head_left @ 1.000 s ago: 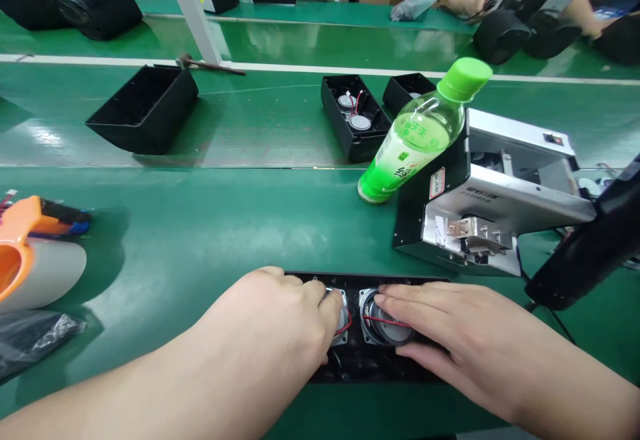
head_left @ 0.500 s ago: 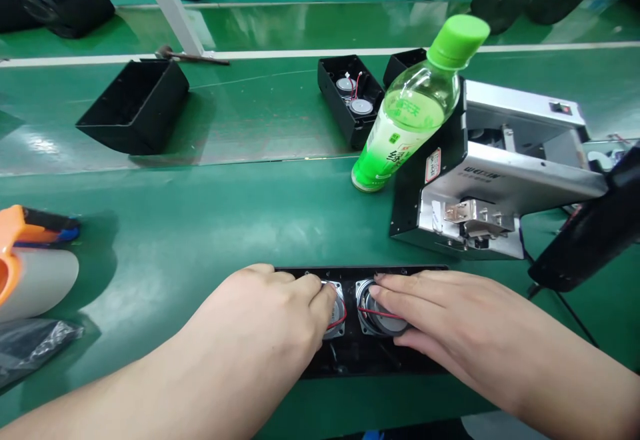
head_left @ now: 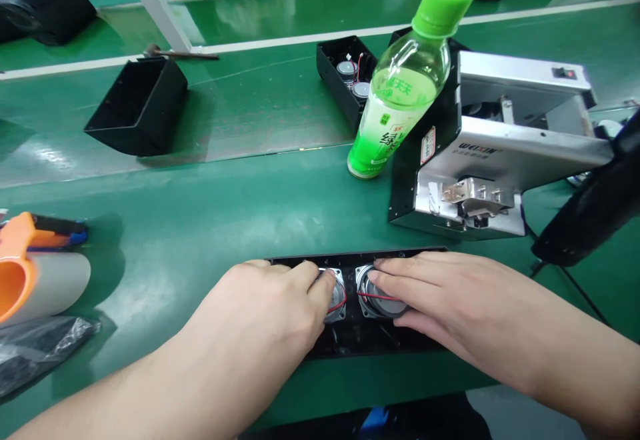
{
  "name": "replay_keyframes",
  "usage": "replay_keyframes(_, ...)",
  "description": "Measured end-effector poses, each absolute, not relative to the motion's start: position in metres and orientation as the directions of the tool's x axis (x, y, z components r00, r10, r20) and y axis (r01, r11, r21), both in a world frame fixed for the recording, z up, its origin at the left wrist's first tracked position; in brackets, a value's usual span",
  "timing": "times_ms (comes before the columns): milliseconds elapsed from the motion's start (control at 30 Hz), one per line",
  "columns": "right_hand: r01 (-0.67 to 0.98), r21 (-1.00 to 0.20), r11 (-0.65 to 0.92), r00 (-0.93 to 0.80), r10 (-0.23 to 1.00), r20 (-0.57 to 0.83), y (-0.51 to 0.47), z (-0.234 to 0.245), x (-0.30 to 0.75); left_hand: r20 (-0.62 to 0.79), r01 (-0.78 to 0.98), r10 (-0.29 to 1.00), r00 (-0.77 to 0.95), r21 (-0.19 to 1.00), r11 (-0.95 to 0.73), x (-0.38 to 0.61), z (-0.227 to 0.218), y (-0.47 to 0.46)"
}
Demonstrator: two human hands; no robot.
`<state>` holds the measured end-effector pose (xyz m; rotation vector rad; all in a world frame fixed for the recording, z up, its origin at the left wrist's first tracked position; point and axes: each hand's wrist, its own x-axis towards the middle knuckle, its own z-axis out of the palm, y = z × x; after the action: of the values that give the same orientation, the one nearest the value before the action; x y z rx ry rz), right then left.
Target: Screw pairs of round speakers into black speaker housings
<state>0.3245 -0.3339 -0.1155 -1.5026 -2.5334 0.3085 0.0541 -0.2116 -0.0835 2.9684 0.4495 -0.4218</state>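
Note:
A long black speaker housing (head_left: 365,340) lies on the green bench in front of me, with two round metal speaker units inside and red wires across them. My left hand (head_left: 273,310) rests on the left speaker unit (head_left: 336,300), its fingers curled down onto the unit. My right hand (head_left: 445,307) lies flat over the right speaker unit (head_left: 380,303), fingers stretched out and pressing on it. Much of the housing is hidden under both hands.
A green-capped drink bottle (head_left: 400,93) leans beside a silver and black machine (head_left: 490,160) at the right. On the conveyor behind lie an empty black housing (head_left: 135,107) and another housing with speakers (head_left: 345,83). An orange and white tool (head_left: 35,273) and a plastic bag (head_left: 35,347) sit at the left.
The view has tilted downward, so the bench objects sit higher in the picture. Both hands stay on the two speaker units in the housing with almost no shift.

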Motion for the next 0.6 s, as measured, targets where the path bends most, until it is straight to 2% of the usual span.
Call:
replay_keyframes(233,0.839,-0.301,0.452,-0.468,0.884,0.023,-0.3337,-0.1167,0.3249,-0.354,0.390,0.358,0.864,0.019,-0.921,0.0555,-0.0805,-0.2176)
replay_keyframes(400,0.835,-0.312,0.453,-0.466,0.884,0.034,-0.3297,-0.1166,0.3240,-0.353,0.370,0.346,0.869,-0.001,-0.929,0.0544,-0.0828,-0.2188)
replay_keyframes(600,0.839,-0.298,0.454,-0.463,0.885,0.045,-0.3293,-0.1126,0.3226,-0.344,0.413,0.375,0.861,0.042,-0.910,0.0544,-0.0822,-0.2199)
